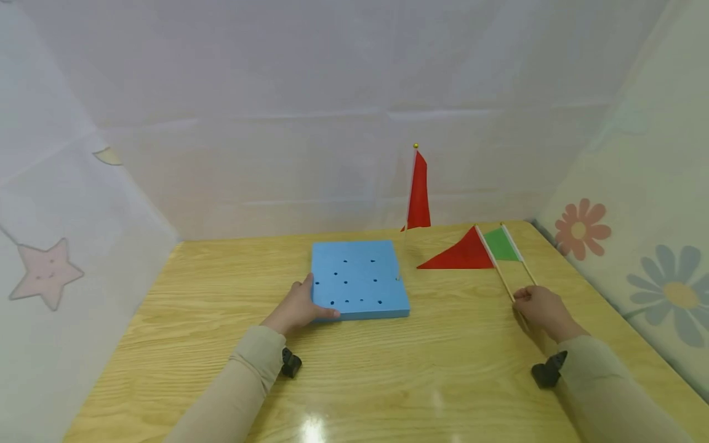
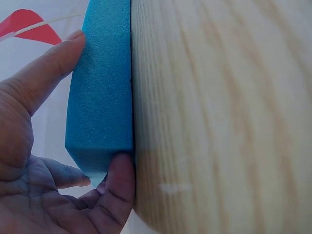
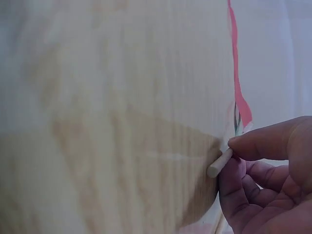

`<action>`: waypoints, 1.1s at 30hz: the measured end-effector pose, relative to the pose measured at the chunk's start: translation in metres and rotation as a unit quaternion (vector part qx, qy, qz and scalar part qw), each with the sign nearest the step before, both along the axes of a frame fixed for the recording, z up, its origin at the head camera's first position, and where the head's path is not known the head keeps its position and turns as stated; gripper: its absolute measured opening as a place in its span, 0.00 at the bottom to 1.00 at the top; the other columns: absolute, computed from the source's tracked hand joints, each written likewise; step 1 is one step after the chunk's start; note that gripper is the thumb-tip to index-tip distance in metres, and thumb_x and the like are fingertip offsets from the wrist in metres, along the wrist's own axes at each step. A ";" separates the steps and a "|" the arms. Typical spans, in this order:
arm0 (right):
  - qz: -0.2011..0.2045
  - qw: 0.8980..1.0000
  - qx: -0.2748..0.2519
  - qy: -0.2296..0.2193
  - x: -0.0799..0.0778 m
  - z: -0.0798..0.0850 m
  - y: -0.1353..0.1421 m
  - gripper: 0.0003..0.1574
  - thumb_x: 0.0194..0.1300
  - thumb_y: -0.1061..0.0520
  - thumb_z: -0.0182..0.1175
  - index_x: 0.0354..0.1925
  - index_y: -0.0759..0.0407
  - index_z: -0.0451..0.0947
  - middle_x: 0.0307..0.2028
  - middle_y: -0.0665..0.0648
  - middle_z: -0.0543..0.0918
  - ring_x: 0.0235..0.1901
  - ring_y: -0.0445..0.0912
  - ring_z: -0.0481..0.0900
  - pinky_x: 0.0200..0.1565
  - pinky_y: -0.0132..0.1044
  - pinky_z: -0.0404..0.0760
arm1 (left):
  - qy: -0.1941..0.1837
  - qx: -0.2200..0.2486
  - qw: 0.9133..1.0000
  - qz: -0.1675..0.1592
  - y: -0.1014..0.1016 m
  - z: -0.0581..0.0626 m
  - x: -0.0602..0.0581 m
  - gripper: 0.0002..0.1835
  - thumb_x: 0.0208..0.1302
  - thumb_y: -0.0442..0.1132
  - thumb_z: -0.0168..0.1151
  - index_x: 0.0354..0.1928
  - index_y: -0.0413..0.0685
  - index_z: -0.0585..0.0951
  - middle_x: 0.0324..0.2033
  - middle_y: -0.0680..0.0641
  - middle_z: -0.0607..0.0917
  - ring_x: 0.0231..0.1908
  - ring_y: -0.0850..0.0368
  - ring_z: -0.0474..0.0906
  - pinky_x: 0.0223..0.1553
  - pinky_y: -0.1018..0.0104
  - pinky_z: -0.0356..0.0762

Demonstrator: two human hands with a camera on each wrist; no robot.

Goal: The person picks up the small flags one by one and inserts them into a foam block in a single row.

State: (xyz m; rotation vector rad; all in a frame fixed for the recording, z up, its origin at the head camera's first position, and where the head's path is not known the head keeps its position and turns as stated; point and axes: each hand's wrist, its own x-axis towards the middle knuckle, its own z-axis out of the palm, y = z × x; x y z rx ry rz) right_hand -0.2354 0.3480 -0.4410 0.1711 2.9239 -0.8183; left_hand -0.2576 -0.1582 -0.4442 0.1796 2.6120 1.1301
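Note:
A square blue foam block [image 1: 360, 251] with several small holes in its top lies on the table. My left hand [image 1: 298, 306] grips its near left corner, fingers bent against the sides, as the left wrist view of the block [image 2: 102, 83] shows. One red flag [image 1: 419, 197] stands upright, its stick in a hole by the block's right edge. On the right, my right hand [image 1: 543, 311] pinches the wooden stick [image 3: 220, 163] of a second red flag [image 1: 468, 251] near its lower end. Beside it lies a green flag [image 1: 501, 246], the bottom of its stick hidden behind that hand.
The wood-grain table [image 1: 221, 357] carries all of these things. A pale cloth wall [image 1: 288, 123] rises behind its far edge. Printed side cloths, one with a pink star [image 1: 47, 272] and one with flowers [image 1: 680, 295], stand left and right.

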 end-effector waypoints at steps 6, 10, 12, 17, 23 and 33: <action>-0.015 0.997 -0.073 -0.008 -0.002 0.000 0.000 0.23 0.70 0.63 0.56 0.52 0.85 0.72 0.44 0.76 0.80 0.45 0.63 0.78 0.43 0.44 0.79 | -0.002 0.001 1.000 -0.004 -0.001 0.000 0.000 0.67 0.56 0.53 0.80 0.82 0.35 0.44 0.75 0.22 0.53 0.73 0.29 0.58 0.69 0.38 0.62; -0.019 0.993 -0.117 -0.011 -0.002 0.001 -0.002 0.24 0.73 0.64 0.53 0.54 0.87 0.69 0.45 0.75 0.79 0.44 0.55 0.78 0.39 0.35 0.79 | -0.003 0.002 1.000 -0.006 0.000 0.001 0.000 0.66 0.57 0.53 0.80 0.82 0.35 0.44 0.75 0.22 0.53 0.73 0.29 0.57 0.69 0.37 0.62; -0.022 0.992 -0.126 -0.010 -0.002 0.002 -0.003 0.24 0.74 0.63 0.52 0.55 0.86 0.68 0.46 0.73 0.80 0.42 0.49 0.77 0.38 0.32 0.77 | -0.004 0.003 1.000 -0.004 0.000 0.002 0.000 0.66 0.57 0.53 0.80 0.82 0.35 0.44 0.75 0.22 0.52 0.73 0.29 0.57 0.69 0.38 0.62; -0.031 0.986 -0.161 -0.011 -0.001 0.006 -0.008 0.25 0.77 0.63 0.51 0.58 0.86 0.65 0.45 0.69 0.80 0.37 0.38 0.75 0.38 0.29 0.77 | -0.005 0.002 1.000 -0.001 0.001 0.001 0.000 0.66 0.56 0.53 0.81 0.82 0.36 0.44 0.75 0.23 0.52 0.74 0.29 0.56 0.69 0.37 0.61; -0.028 0.975 -0.219 0.005 0.004 0.011 -0.019 0.25 0.81 0.63 0.48 0.62 0.86 0.60 0.48 0.69 0.76 0.38 0.33 0.76 0.42 0.29 0.82 | -0.005 -0.003 1.000 -0.003 0.001 0.000 0.000 0.67 0.55 0.54 0.81 0.82 0.36 0.44 0.75 0.23 0.53 0.73 0.29 0.56 0.69 0.37 0.62; -0.021 0.956 -0.281 0.078 0.004 0.022 -0.054 0.22 0.80 0.64 0.50 0.61 0.83 0.61 0.44 0.58 0.76 0.38 0.31 0.77 0.45 0.28 0.82 | -0.002 -0.004 1.000 0.000 0.002 0.002 0.001 0.67 0.56 0.53 0.81 0.82 0.35 0.44 0.75 0.22 0.54 0.73 0.29 0.57 0.68 0.38 0.63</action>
